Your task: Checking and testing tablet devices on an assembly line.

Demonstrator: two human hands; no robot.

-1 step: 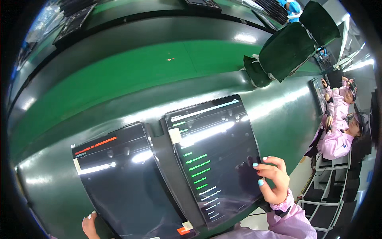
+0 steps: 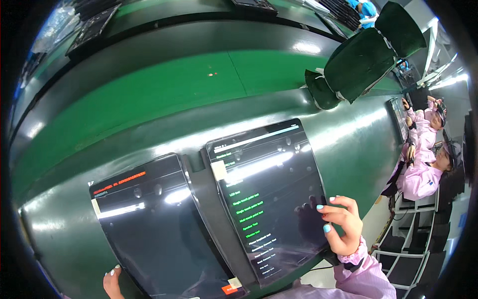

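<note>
Two large black tablets lie side by side before me, screens up. The right tablet (image 2: pixel 284 214) shows a list in green and white lines. The left tablet (image 2: pixel 164 239) has red text at its top and an orange patch at the lower right corner. Over the right tablet's right edge is my right hand (image 2: pixel 344 224), fingers apart and slightly bent, with its fingertips on or just above the glass. My left hand (image 2: pixel 113 285) is beside the left tablet's lower left edge, its visible fingers extended; the lower frame edge cuts off the rest.
Beyond the tablets runs a bright green strip (image 2: pixel 174 94) along the dark green bench. A dark green wrapped bundle (image 2: pixel 358 65) stands at the far right. Two people in pink (image 2: pixel 420 174) work farther right, near a white rack (image 2: pixel 403 254). Dark panels (image 2: pixel 92 32) lie at the back.
The small red marks and seam on the green strip have shifted very slightly left. My hands and both tablets look still.
</note>
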